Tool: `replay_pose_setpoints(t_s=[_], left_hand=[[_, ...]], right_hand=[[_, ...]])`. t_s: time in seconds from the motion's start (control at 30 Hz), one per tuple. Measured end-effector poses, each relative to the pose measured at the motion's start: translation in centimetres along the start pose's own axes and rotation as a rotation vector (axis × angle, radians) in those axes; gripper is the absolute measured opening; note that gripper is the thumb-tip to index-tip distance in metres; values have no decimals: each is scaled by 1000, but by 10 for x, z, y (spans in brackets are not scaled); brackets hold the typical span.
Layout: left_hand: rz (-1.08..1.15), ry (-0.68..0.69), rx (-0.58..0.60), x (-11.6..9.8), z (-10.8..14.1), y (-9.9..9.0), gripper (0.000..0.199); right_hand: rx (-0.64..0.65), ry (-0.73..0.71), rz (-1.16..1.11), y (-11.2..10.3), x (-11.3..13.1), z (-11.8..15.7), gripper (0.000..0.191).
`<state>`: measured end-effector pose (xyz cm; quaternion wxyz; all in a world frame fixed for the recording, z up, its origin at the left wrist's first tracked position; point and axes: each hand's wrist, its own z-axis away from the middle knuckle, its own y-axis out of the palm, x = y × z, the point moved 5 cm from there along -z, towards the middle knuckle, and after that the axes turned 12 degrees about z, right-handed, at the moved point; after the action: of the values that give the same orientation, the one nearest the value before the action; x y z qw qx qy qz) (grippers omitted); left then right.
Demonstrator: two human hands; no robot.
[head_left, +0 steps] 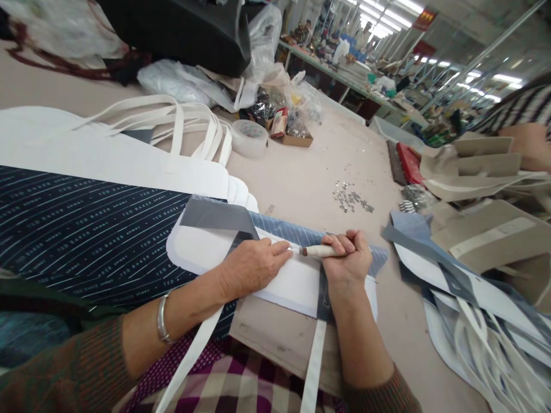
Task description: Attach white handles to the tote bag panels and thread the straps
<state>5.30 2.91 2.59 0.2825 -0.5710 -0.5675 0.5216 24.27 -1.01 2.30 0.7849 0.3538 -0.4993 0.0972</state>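
A white rounded panel (286,287) lies on a blue-striped sheet (284,233) at the middle of the surface (301,172), with white strap handles (315,367) trailing toward the person's lap. The left hand (253,268) rests flat and open on the panel. The right hand (346,258) closes in a fist round a cream-handled tool (321,250), whose tip meets the panel close to the left hand. Straps appear already fixed on this piece, as on the heaped pieces (477,304) to the right and the white stack (142,143) to the left. Nearby sit a roll of clear tape (248,138), a cardboard tray (299,140) of bagged parts, and scattered metal studs (350,199). Long benches (340,77) recede under strip lights (381,14), and a striped sleeve (520,106) shows at the right.
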Motion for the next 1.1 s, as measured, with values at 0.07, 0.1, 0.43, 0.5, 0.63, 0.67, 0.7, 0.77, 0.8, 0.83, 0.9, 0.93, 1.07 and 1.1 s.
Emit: replay_pose_setpoints(t_s=[0.07, 0.1, 0.43, 0.5, 0.63, 0.67, 0.7, 0.77, 0.8, 0.83, 0.9, 0.93, 1.07, 1.1], left_hand=[[16, -3, -1, 0, 1, 0, 28], [24, -7, -1, 1, 1, 1, 27], [126, -26, 22, 4, 1, 6, 28], [139, -25, 28, 5, 1, 6, 29], [182, -24, 49, 6, 2, 6, 31], [196, -31, 53, 6, 2, 6, 31], [206, -39, 52, 7, 2, 5, 31], [213, -49, 41, 7, 3, 4, 31], [208, -47, 32, 7, 3, 3, 31], [201, -42, 21, 7, 3, 3, 31], [189, -25, -1, 6, 3, 1, 30], [185, -16, -9, 6, 2, 1, 29], [177, -16, -14, 5, 2, 0, 26], [178, -22, -11, 5, 2, 0, 26]], right_hand=[[-18, -6, 28, -2, -8, -3, 33], [-24, -11, 39, -2, -11, -4, 33], [-61, 1, -11, -2, -21, -4, 28], [-77, -5, -34, -2, -21, -2, 28], [-41, -119, 22, 9, -17, 7, 25], [-10, -170, 63, 15, -15, 11, 25], [24, -221, 107, 21, -13, 15, 25], [97, -295, 178, 32, -8, 21, 28], [133, -310, 200, 37, -7, 24, 29], [163, -314, 214, 40, -5, 25, 29], [186, -303, 214, 41, -4, 24, 30], [177, -296, 206, 39, -3, 22, 30], [128, -300, 160, 28, -2, 15, 29], [135, -304, 156, 28, -2, 14, 29]])
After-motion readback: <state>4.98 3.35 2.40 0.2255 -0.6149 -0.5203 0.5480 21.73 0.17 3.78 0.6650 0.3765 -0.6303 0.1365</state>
